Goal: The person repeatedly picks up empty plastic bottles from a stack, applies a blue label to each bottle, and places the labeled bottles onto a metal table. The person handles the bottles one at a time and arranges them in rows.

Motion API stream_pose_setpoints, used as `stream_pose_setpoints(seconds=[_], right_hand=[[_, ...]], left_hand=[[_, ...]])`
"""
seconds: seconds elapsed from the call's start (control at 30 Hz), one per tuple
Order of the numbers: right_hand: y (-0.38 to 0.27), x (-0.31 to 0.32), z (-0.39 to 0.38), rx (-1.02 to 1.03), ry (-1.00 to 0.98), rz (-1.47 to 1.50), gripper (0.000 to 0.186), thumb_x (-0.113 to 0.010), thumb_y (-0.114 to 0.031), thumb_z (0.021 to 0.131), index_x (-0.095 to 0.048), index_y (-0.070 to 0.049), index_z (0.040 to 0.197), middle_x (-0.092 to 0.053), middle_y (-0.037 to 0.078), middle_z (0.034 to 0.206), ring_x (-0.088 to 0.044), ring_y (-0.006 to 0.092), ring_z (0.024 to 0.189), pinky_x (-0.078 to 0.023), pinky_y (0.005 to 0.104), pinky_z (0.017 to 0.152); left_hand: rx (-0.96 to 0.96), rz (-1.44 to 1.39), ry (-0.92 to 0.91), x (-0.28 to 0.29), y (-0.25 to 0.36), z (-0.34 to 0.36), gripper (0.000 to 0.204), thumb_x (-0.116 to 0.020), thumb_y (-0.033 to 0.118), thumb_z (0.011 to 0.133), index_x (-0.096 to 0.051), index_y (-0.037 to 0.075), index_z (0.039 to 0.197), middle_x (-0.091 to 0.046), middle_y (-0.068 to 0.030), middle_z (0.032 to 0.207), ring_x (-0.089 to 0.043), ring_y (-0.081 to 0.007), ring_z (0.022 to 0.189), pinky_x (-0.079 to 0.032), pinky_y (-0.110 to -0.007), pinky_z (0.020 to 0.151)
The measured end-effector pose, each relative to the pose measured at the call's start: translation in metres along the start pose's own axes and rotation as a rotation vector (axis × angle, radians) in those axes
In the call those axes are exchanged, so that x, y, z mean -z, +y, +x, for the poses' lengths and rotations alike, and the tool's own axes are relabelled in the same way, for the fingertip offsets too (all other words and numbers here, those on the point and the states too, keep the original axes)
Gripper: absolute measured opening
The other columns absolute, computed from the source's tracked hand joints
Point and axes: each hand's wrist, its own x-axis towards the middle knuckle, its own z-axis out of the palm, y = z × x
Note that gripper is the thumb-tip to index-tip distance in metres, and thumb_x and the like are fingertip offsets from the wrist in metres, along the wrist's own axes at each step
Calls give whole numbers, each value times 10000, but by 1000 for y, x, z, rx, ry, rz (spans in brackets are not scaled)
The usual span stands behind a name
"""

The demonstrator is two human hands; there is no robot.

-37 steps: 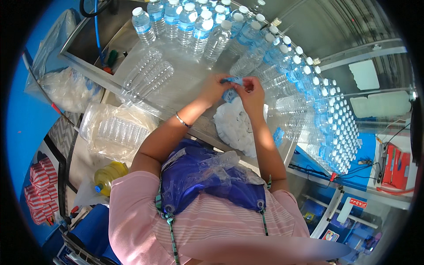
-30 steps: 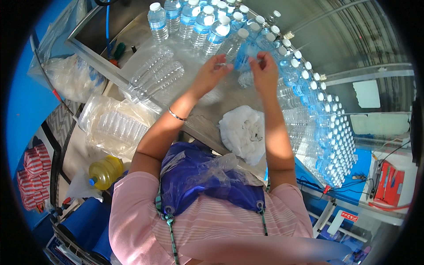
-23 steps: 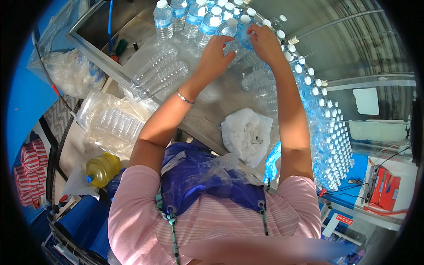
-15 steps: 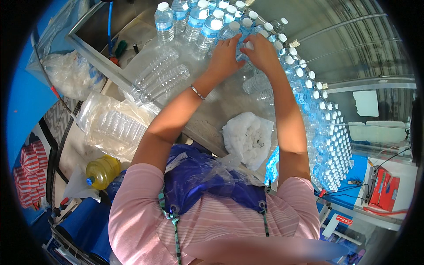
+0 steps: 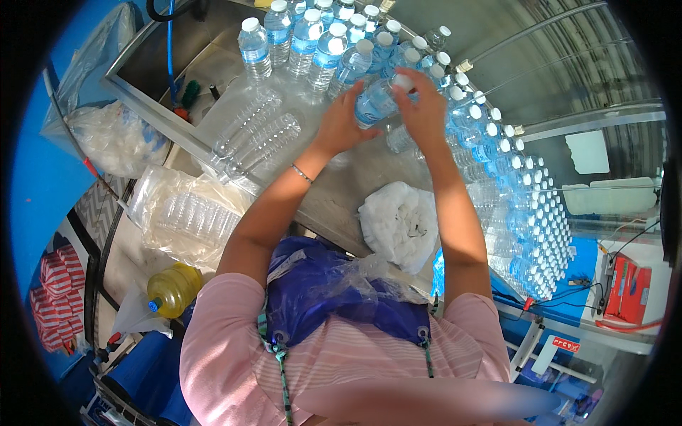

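Note:
A small clear water bottle with a blue label and white cap is tilted between my hands, above the metal counter. My right hand pinches it at the cap with thumb and fingers. Around its lower end curves my left hand, thumb on the near side and fingers on the far side. Capped, labelled bottles stand upright just beyond my hands. On the counter left of my left hand lie empty clear bottles without labels. A white bag of caps sits close to my body.
Many capped bottles stand in rows along the right side. A metal sink with a blue hose is at the far left. Wrapped empty bottles and a yellow jug are at left. A red box lies at right.
The bottle between my hands now shows more fully, tilted and nearer to me. My right hand has shifted slightly nearer at its cap, and my left hand has come lower. The whole view has shifted slightly.

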Motion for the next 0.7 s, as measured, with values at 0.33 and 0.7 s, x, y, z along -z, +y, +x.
stream_pose_setpoints(seconds=[0.33,0.7], right_hand=[[-33,15,-5,-156,-13,1231,352,-555,-330,973,-633,-94,1222,-660,80,1148,-593,202,1051,-444,296,919],[-52,70,2,313,-176,141,327,-465,-320,988,-589,-27,913,-544,109,761,-505,221,641,-394,347,584]], left_hand=[[585,-1123,-672,82,89,-11,542,-807,205,655,-596,-10,1105,-694,-132,914,-683,-181,776,-554,-342,675],[326,-846,-814,109,88,-23,660,-793,184,646,-539,-32,1216,-676,-158,983,-672,-260,844,-559,-383,683]])
